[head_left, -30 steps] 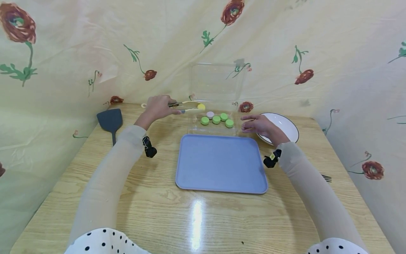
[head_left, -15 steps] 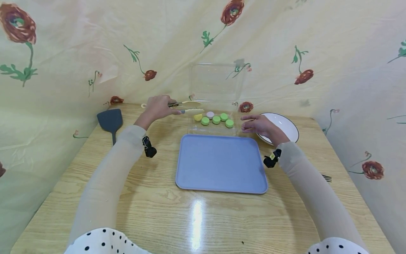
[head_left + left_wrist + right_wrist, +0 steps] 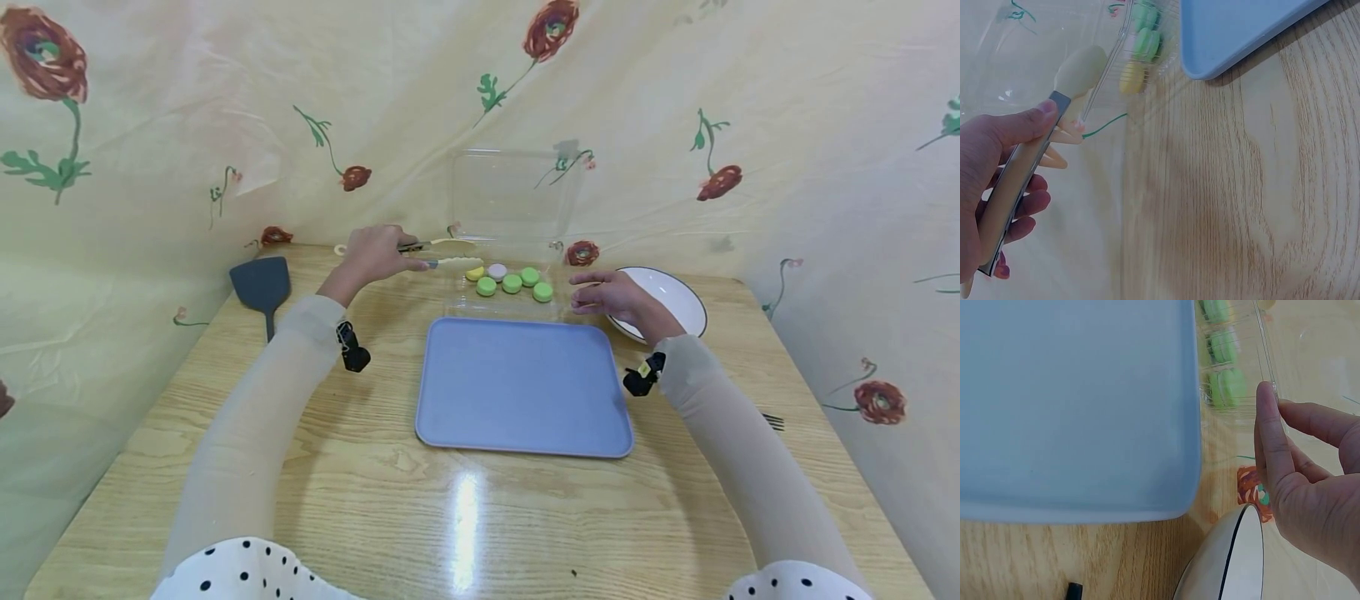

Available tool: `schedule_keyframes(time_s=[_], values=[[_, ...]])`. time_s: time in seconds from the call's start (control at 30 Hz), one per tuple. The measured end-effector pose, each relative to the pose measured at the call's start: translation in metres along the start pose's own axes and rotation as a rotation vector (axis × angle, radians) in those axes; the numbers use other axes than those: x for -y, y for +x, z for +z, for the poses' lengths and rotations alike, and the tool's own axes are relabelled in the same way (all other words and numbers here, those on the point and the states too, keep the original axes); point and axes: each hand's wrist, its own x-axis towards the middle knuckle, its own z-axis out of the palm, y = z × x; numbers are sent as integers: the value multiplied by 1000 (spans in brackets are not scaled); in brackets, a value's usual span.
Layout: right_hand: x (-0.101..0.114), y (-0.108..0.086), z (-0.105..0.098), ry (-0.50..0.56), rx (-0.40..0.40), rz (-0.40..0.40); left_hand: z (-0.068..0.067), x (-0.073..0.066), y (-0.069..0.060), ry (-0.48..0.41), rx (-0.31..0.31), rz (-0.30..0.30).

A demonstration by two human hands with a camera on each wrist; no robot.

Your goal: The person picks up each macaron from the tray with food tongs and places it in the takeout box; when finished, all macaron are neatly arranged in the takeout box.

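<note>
My left hand (image 3: 377, 252) grips a pair of tongs (image 3: 1013, 194) with cream tips and metal-edged handles. The tips are apart, above the left end of a clear plastic box (image 3: 502, 310) whose lid stands raised behind it. Inside the box, a yellow macaron (image 3: 474, 273) lies near the lower tong tip, with nothing between the tips. Beside it sit a pale lilac macaron (image 3: 497, 272) and several green macarons (image 3: 512, 283). My right hand (image 3: 611, 296) is at the box's right end, pinching its clear rim between thumb and fingers (image 3: 1266, 419).
A blue tray (image 3: 525, 387) lies in front of the box. To the right, a white bowl (image 3: 671, 296) with a dark rim stands partly behind my right hand. A dark spatula (image 3: 262, 283) lies at the left, and a fork (image 3: 772, 422) shows beside my right forearm.
The yellow macaron has left the tongs and dropped into the box, then shifted slightly to the right and back, beside the lilac one. Both hands have stayed nearly still.
</note>
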Motion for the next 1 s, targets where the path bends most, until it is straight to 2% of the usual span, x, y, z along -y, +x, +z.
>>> schedule_keyframes(time_s=[0.3, 0.53, 0.7, 1.0], values=[[1, 1, 2, -8, 3, -2, -1, 5, -7, -14, -39, 16], [2, 0, 2, 23, 15, -1, -2, 11, -16, 5, -80, 22], [2, 1, 1, 54, 32, -9, -4, 19, -26, -17, -124, 30], [-1, 0, 0, 47, 30, -19, -3, 35, -48, -106, -150, -36]])
